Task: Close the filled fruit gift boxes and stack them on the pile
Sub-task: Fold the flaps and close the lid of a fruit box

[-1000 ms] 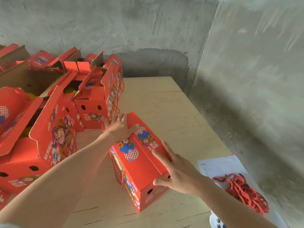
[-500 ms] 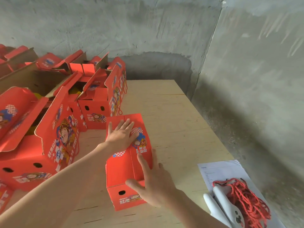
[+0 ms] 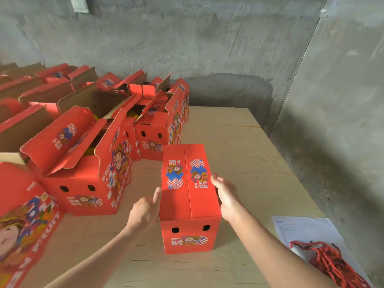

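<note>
The left thumb (image 3: 157, 195) is laid straight up along the upper left edge of the closed gift box (image 3: 178, 204). The other fingers of the left hand (image 3: 145, 210) are set against the box's left wall and are largely hidden by the back of the hand. On the other side, the fingers (image 3: 216, 181) of the right hand (image 3: 227, 196) are spread flat on the right wall just under the top edge, their tips hidden behind it. The box is thus pressed between the two hands, with nothing curled round it so far as can be seen.

The box stands upright on the table (image 3: 239, 142), nearer the near edge than the far one and about midway across. Its long side points away from the person. Both top flaps are folded down and meet in a seam along the middle. Two oval holes and a printed figure are shown on the near end.

The far end of the box lies just beside an open gift box (image 3: 151, 140). Further open boxes (image 3: 83, 183) are ranged along the left side of the table with their flaps raised, and something yellow is glimpsed inside a few. At the near right corner a sheet of paper (image 3: 301, 229) is laid, and a bundle of red cords (image 3: 332, 265) rests on it. The table is backed by bare concrete walls (image 3: 187, 38).
</note>
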Tool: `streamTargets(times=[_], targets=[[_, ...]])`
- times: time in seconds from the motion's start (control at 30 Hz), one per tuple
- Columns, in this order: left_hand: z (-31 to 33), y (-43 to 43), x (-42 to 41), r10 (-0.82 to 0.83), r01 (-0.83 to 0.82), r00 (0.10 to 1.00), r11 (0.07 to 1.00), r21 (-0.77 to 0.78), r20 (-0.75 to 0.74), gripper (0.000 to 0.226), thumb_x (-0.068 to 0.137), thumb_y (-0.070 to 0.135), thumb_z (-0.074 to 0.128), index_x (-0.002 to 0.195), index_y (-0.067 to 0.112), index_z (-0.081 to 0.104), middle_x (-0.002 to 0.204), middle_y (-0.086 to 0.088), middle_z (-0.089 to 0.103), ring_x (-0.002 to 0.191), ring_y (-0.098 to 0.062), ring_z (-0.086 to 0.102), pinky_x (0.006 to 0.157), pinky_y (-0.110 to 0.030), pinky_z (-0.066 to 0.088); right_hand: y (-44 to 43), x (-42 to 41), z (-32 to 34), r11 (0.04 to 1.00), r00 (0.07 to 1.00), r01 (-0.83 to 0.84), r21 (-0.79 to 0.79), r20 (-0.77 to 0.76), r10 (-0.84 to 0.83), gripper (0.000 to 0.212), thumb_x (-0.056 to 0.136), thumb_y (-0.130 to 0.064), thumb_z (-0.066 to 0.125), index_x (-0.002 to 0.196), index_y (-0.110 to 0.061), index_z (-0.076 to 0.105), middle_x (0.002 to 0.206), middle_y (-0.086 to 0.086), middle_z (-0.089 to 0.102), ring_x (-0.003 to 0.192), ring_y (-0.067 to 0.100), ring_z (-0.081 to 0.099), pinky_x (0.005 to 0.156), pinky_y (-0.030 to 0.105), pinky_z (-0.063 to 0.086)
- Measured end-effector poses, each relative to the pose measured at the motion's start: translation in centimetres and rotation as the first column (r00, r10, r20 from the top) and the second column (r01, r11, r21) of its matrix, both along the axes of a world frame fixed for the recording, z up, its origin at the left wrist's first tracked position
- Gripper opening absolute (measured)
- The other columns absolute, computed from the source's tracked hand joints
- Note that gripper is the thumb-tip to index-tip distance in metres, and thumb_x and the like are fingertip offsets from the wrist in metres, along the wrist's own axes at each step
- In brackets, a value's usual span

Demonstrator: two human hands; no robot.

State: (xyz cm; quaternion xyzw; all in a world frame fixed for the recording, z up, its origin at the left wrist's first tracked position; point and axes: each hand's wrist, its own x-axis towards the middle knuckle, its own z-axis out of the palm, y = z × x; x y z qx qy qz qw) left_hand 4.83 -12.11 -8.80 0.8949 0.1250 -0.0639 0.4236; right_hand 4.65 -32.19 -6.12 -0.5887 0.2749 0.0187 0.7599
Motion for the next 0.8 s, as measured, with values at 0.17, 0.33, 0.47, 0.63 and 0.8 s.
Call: streamTargets(times=[0.17,0.33,0.47,0.63,0.8], targets=[[1.0,-1.5,0.1,0.194,-0.357,0.928,0.711,-0.606,-0.32,0.039,0.093,0.04,0.053,0.068,0.01,0.058,0.056,0.0,0.056,0.05,-0.016,0.052,0.047,-0.023,0.041,1.1,1.6,3.3,0.957,0.994,0.04,-0.288,0.108,-0.009,0.01,0.089,-0.014,0.06,0.083,-0.008,0.065,0.09,0.012,0.062,0.085,0.02,0.054,0.074,0.031,0.044],[4.2,-2.1,0.7,0.261,-0.229,0.962,0.6,-0.766,-0.083,0.025,0.097,0.018,0.048,0.077,0.013,0.06,0.059,-0.001,0.057,0.046,-0.012,0.049,0.047,-0.019,0.04,1.5,1.0,8.8,0.954,0.883,-0.103,-0.28,0.416,0.217,0.019,0.096,-0.003,0.046,0.083,-0.007,0.059,0.074,0.013,0.069,0.062,0.018,0.065,0.064,0.022,0.051],[9.5,-1.8,1.5,0.072,0.136,0.888,0.902,-0.41,0.454,0.026,0.099,0.012,0.039,0.086,0.013,0.062,0.084,0.001,0.058,0.068,-0.006,0.048,0.063,-0.019,0.04,1.8,0.7,12.1,0.912,0.847,-0.216,-0.35,0.397,0.353,0.019,0.097,-0.005,0.044,0.097,0.004,0.061,0.052,0.005,0.065,0.048,0.016,0.063,0.053,0.022,0.052],[14.3,-1.7,3.2,-0.228,0.318,0.809,0.945,-0.077,0.541,0.032,0.098,0.012,0.04,0.071,0.014,0.057,0.072,0.0,0.053,0.062,-0.012,0.043,0.058,-0.03,0.036,2.0,1.2,13.3,0.914,0.903,-0.351,-0.204,0.183,0.388,0.014,0.094,-0.015,0.051,0.095,-0.003,0.058,0.053,0.005,0.062,0.046,0.015,0.052,0.045,0.021,0.041],[14.4,-2.0,4.2,-0.478,0.392,0.7,0.878,0.275,0.531,0.02,0.082,-0.012,0.038,0.065,-0.008,0.049,0.077,-0.017,0.054,0.074,-0.031,0.049,0.064,-0.037,0.039,3.3,2.9,14.3,0.834,0.855,-0.482,-0.267,0.067,0.515,0.014,0.09,-0.008,0.049,0.082,-0.009,0.06,0.074,0.005,0.061,0.068,0.016,0.056,0.059,0.025,0.037]])
